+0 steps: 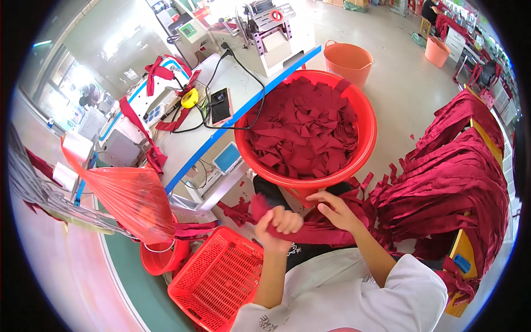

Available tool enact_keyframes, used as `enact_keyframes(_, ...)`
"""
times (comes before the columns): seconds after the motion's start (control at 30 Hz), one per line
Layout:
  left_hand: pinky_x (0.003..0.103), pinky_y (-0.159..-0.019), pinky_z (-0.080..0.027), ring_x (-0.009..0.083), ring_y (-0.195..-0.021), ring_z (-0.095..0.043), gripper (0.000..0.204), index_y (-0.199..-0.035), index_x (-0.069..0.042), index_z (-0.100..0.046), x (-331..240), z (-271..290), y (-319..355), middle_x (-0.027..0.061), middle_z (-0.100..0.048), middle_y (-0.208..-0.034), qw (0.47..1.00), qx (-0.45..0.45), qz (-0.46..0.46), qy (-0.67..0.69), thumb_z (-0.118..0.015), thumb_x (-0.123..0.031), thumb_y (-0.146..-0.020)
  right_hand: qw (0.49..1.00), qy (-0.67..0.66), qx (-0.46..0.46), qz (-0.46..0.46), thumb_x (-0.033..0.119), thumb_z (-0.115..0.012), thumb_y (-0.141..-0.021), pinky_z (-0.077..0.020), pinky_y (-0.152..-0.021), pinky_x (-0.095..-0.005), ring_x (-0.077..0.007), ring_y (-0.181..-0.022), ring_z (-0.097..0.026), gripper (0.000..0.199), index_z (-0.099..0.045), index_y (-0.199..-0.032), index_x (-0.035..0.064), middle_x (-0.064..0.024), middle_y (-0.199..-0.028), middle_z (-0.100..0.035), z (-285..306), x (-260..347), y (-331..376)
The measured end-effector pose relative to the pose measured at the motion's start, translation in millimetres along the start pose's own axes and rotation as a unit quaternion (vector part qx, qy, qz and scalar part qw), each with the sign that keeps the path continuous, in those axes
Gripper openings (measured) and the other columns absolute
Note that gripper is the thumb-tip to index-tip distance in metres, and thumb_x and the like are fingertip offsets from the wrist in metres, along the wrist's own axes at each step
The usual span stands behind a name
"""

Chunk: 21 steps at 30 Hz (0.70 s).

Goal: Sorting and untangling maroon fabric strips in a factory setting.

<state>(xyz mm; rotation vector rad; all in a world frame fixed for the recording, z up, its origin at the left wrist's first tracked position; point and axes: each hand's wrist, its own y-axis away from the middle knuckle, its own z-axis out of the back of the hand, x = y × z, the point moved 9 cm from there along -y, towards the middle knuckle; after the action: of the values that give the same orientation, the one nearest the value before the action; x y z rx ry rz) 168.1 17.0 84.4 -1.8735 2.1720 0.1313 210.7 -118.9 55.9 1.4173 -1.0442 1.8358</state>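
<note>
- Nearest me, the seated person's left hand (pixel 280 224) is curled into a fist around a dark red cloth strip (pixel 321 237); a blurred end pokes up past the knuckles, and the rest seems to run across the lap toward the person's right
- The right hand (pixel 336 213) is open, fingers spread and holding nothing I can make out; it sits just beyond that strip, and I cannot tell whether it touches cloth
- By the left forearm stands a red slotted basket (pixel 213 279), and past it a red bucket (pixel 148 263) beneath a bulging red plastic bag (pixel 133 199)
- To the person's right, a thick bank of dark red strips (pixel 448 177) drapes over yellow boards
- Straight ahead of both hands, a wide red tub (pixel 369 138) is heaped with cut cloth pieces (pixel 304 130)
- Left of the tub, a blue-edged table (pixel 193 149) bears a phone (pixel 220 105), a yellow roll (pixel 189 99) and, further along, a machine (pixel 275 44)
- Behind the tub is an orange bucket (pixel 349 63); far off, another person (pixel 430 11) sits among more red cloth
</note>
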Motion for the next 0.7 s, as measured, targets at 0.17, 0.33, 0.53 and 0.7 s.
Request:
enact_keyframes(0.17,0.028,-0.055,-0.031,0.0115,-0.050,-0.034,0.033,-0.065,-0.015,-0.037,68.7,-95.2,-31.6,-0.0055,-0.036,-0.053,0.976,0.129,0.173,-0.011,-0.041,-0.030,-0.093,0.939,-0.191,0.202,-0.201,0.017,-0.047,-0.101,-0.0428,-0.100,-0.0309,-0.0189,-0.118,-0.055,0.038,-0.050,-0.135,0.0013,-0.0093,-0.129,-0.057,-4.4,-42.9,35.8)
enact_keyframes(0.33,0.028,-0.047,-0.029,0.0100,-0.044,-0.029,0.037,-0.061,-0.016,-0.035,45.1,-160.7,-59.3,-0.0057,-0.034,-0.050,0.984,0.131,0.121,0.004,-0.038,-0.028,-0.096,0.947,-0.183,0.226,-0.137,0.073,-0.032,-0.091,-0.0456,-0.096,-0.0363,-0.0243,-0.104,-0.062,0.090,-0.046,-0.135,-0.0042,-0.0150,-0.110,-0.066,6.6,-27.2,74.7)
enact_keyframes(0.53,0.027,-0.044,-0.028,0.0099,-0.043,-0.029,0.037,-0.067,-0.015,-0.035,8.1,-221.3,-117.1,-0.0041,-0.033,-0.052,0.974,0.198,0.107,-0.038,-0.038,-0.025,-0.102,0.822,-0.403,0.392,-0.093,0.033,-0.081,-0.076,-0.0501,-0.071,-0.0296,-0.0205,-0.078,-0.066,0.091,-0.030,-0.141,-0.0050,-0.0138,-0.087,-0.066,-10.0,133.6,135.6)
enact_keyframes(0.7,0.030,-0.054,-0.028,0.0122,-0.054,-0.030,0.033,-0.067,-0.013,-0.033,-57.0,-254.6,-203.1,-0.0014,-0.030,-0.063,0.942,0.245,0.226,0.039,-0.046,-0.010,-0.097,0.889,-0.327,0.262,-0.182,0.001,-0.077,-0.074,-0.0464,-0.067,-0.0270,-0.0134,-0.073,-0.060,0.072,-0.039,-0.135,-0.0051,-0.0091,-0.081,-0.064,-23.9,143.8,187.8)
